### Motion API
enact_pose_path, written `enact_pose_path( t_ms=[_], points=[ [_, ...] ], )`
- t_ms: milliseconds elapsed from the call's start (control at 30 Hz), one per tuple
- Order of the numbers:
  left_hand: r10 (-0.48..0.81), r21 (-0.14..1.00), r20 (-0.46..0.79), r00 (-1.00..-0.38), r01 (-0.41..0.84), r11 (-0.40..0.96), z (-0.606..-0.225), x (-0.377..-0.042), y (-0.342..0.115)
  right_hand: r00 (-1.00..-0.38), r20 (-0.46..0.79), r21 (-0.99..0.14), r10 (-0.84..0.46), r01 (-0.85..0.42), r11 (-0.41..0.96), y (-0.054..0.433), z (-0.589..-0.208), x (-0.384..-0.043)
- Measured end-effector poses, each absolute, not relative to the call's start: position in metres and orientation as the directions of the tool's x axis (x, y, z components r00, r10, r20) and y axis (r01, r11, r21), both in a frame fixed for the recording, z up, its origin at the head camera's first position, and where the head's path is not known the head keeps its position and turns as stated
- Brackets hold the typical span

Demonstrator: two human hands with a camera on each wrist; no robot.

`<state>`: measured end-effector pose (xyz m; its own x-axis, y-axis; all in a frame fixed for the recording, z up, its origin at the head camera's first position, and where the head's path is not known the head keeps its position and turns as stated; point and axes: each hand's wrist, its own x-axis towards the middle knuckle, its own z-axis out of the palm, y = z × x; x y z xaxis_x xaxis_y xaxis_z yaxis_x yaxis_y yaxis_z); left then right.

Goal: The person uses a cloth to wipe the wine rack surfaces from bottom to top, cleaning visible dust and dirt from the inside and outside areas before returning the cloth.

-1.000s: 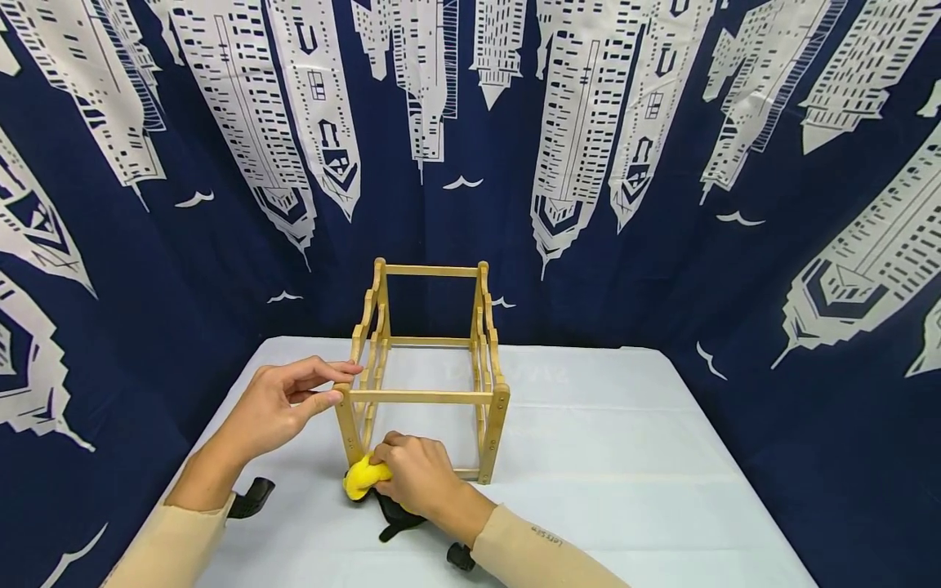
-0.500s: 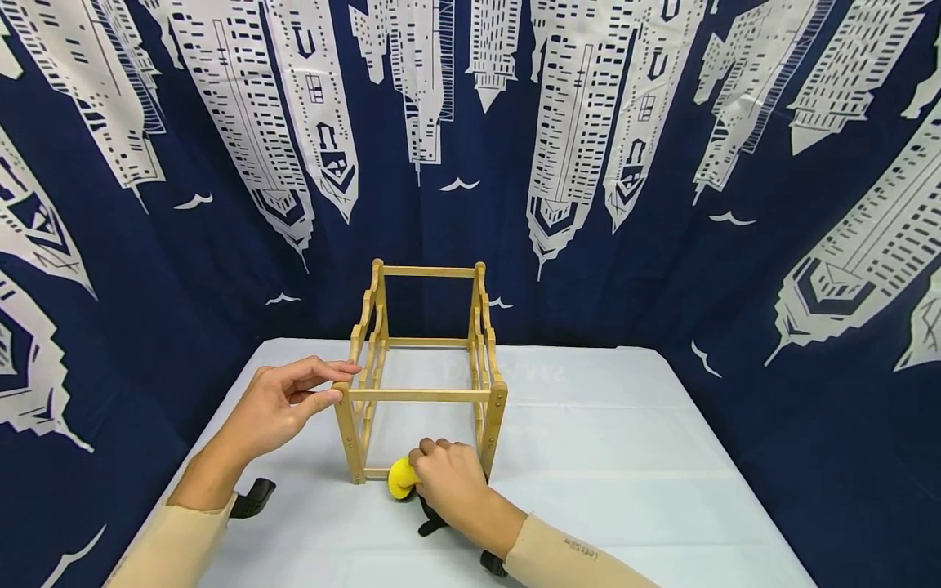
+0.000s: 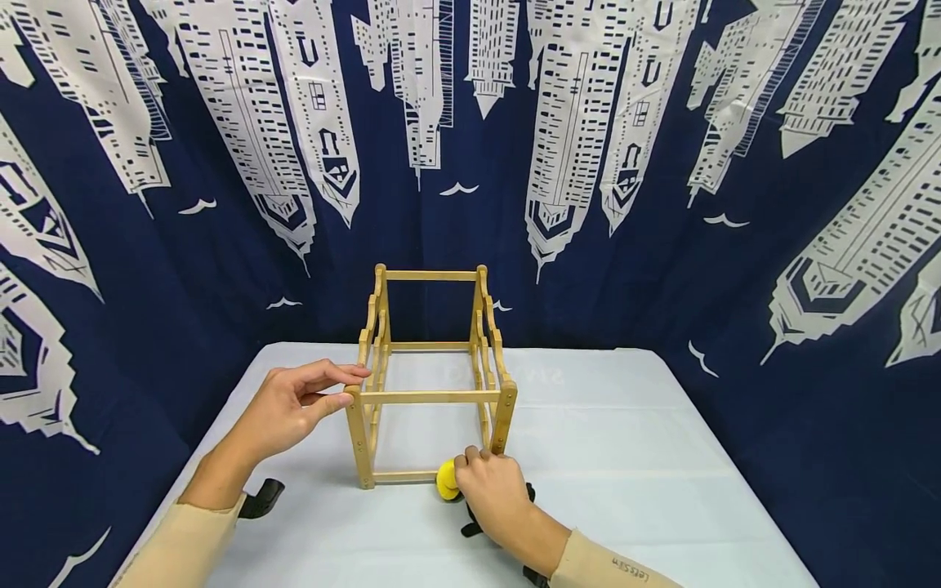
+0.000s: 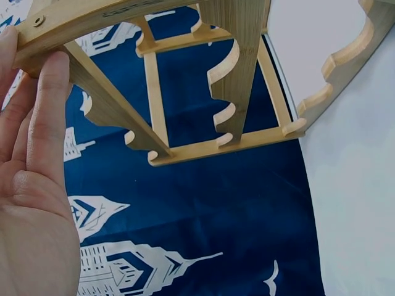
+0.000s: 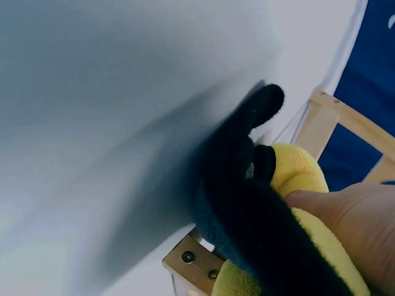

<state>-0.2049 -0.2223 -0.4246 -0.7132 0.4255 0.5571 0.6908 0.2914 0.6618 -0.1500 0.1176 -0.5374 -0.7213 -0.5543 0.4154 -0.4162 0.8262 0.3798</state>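
A light wooden rack (image 3: 434, 397) with scalloped side rails stands on the table. My left hand (image 3: 294, 404) holds its near left top corner between thumb and fingers; the left wrist view shows the fingers (image 4: 49, 117) against the wood. In my right hand (image 3: 496, 490) is a soft yellow and black plush toy (image 3: 447, 480), gripped low at the rack's front, near the right leg. In the right wrist view, the toy's black part (image 5: 241, 185) hangs close to the white surface and its yellow part lies under the thumb (image 5: 352, 216). The hand covers much of the toy.
The white-covered table (image 3: 625, 457) extends on both sides of the rack. Behind it hangs a navy cloth (image 3: 588, 302) with white building prints. A black wrist device (image 3: 261, 498) sits under the left forearm.
My right hand has slid the plush toy rightward along the rack's front, from the left leg toward the right one. The left hand keeps its hold on the corner.
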Motion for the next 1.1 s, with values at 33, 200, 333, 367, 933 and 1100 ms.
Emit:
enact_pose_path(
  t_ms=[33, 200, 333, 367, 933, 1100],
  points=[
    [0.424, 0.663, 0.557, -0.714, 0.690, 0.291, -0.424, -0.205, -0.221, -0.716, 0.429, 0.374, -0.552, -0.415, 0.829, 0.120, -0.538, -0.151],
    [0.424, 0.677, 0.541, -0.726, 0.675, 0.293, -0.425, -0.203, -0.218, -0.657, 0.542, 0.264, -0.525, -0.460, 0.848, 0.129, -0.541, -0.151],
    [0.434, 0.673, 0.539, -0.722, 0.679, 0.293, -0.425, -0.202, -0.216, -0.571, 0.681, 0.117, -0.459, -0.535, 0.837, 0.133, -0.533, -0.149],
    [0.433, 0.672, 0.538, -0.723, 0.678, 0.298, -0.425, -0.202, -0.215, -0.543, 0.715, 0.087, -0.441, -0.557, 0.826, 0.132, -0.529, -0.149],
    [0.424, 0.667, 0.535, -0.730, 0.673, 0.318, -0.433, -0.196, -0.219, -0.091, 0.941, 0.128, -0.327, -0.797, 0.591, 0.085, -0.424, -0.144],
    [0.397, 0.690, 0.519, -0.757, 0.645, 0.327, -0.429, -0.192, -0.221, -0.153, 0.903, 0.172, -0.402, -0.729, 0.663, 0.058, -0.405, -0.158]
  ],
)
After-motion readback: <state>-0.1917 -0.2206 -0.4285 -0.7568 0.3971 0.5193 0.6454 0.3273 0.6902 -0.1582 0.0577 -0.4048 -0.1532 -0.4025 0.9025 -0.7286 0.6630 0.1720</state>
